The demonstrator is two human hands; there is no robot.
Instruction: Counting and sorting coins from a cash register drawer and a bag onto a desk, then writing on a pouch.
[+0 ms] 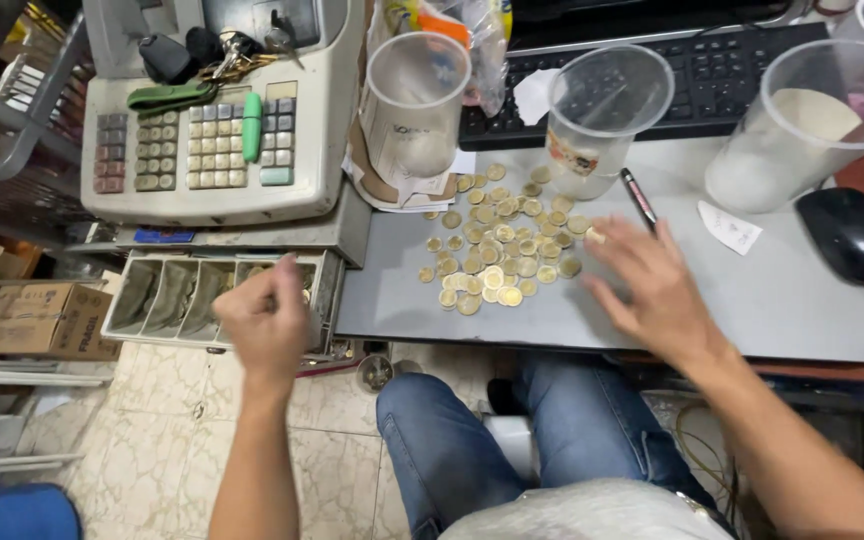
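a heap of gold-coloured coins (497,245) lies spread on the grey bench (772,300), at its middle. the right hand (652,285) rests flat just right of the heap, fingers (607,240) open and spread, their tips touching the nearest coins. the left hand (267,320) hangs over the open cash drawer (167,295) to the left, fingers curled closed; whether they grip anything cannot be told, as the hand is blurred. beyond the drawer sits a till (212,140) with keys (227,55) and a green marker (251,125) on it. at the far side of the heap stand two clear cups (414,100), with a third, larger tub (812,120) to the right. a pen (639,197) lies by the right hand, a black mouse (852,235) at the right edge, a keyboard (692,70) far behind.
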